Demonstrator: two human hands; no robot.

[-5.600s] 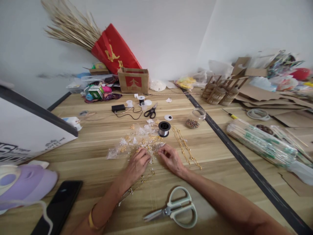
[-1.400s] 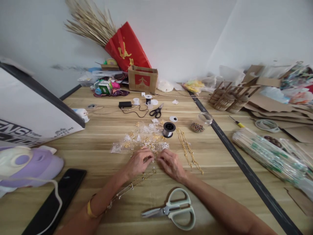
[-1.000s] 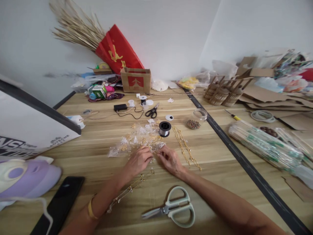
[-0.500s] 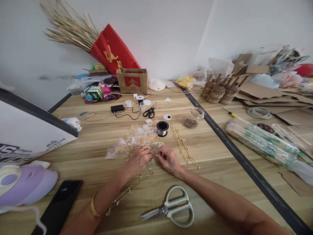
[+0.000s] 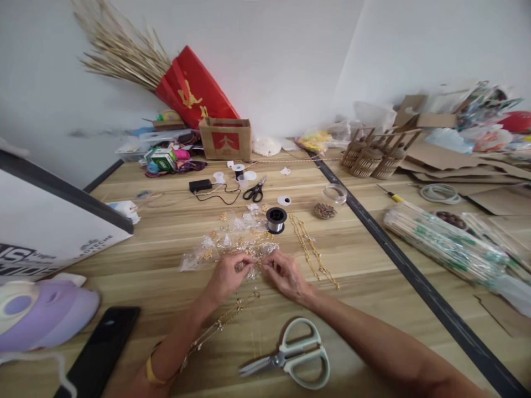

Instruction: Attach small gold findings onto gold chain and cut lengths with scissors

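My left hand (image 5: 230,274) is pinched, thumb and forefinger together, at the near edge of a spread of small beads and findings (image 5: 243,239). What sits between its fingertips is too small to make out. Just to the right, my right hand (image 5: 285,274) is also closed in a pinch, its contents hidden. A gold chain with clear beads (image 5: 224,318) runs under the left forearm. Another gold chain (image 5: 309,246) lies right of the right hand. Beyond the hands stands a black spool of thin wire (image 5: 276,220). Pale-handled scissors (image 5: 290,354) rest in front.
Small black scissors (image 5: 254,190), a black adapter (image 5: 200,186) and a round jar of beads (image 5: 326,209) are farther back. A dark phone (image 5: 99,351) lies at the left front. Bagged sticks (image 5: 443,237) and small woven baskets (image 5: 369,160) are on the right.
My left hand has turned and drawn slightly left, so its pinched thumb and forefinger now show. The right hand has stayed nearly in place. The view has shifted slightly.
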